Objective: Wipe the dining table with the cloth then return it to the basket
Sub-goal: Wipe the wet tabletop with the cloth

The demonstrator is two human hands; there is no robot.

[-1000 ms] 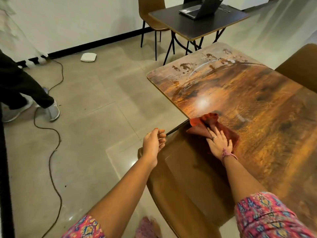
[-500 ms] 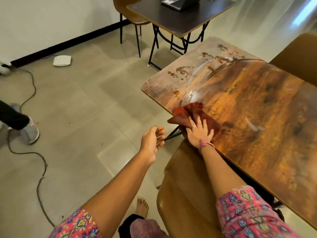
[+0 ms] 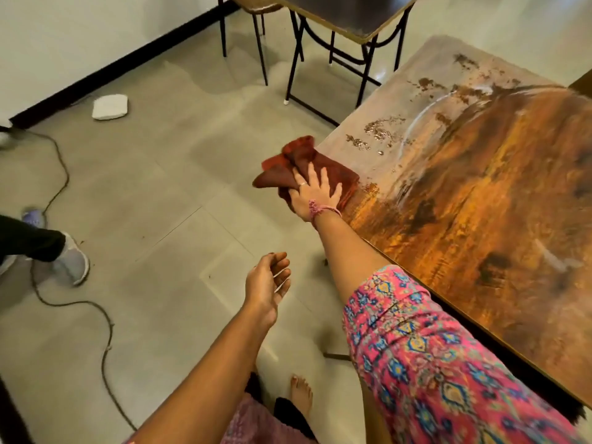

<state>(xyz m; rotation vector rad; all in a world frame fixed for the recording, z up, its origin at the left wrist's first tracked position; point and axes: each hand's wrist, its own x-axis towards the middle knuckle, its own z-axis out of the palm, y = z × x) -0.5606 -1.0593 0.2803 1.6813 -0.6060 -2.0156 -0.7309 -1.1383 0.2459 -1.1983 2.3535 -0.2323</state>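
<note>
The dining table (image 3: 487, 193) fills the right side, its glossy top printed in orange and brown with pale wipe streaks. A crumpled rust-red cloth (image 3: 288, 168) lies at the table's near-left corner and partly overhangs the edge. My right hand (image 3: 315, 193) presses flat on the cloth with fingers spread. My left hand (image 3: 269, 283) hangs in the air over the floor, palm turned up, fingers loosely curled, holding nothing. No basket is in view.
A dark side table (image 3: 349, 14) on black folding legs and a chair stand at the back. A cable (image 3: 57, 283) snakes across the grey floor on the left, near another person's leg and grey shoe (image 3: 72, 261). A white pad (image 3: 110, 106) lies by the wall.
My right hand has pushed the cloth along the table edge to the far-left corner, where it now overhangs. My left hand dropped lower and turned palm up. The view shifted left.
</note>
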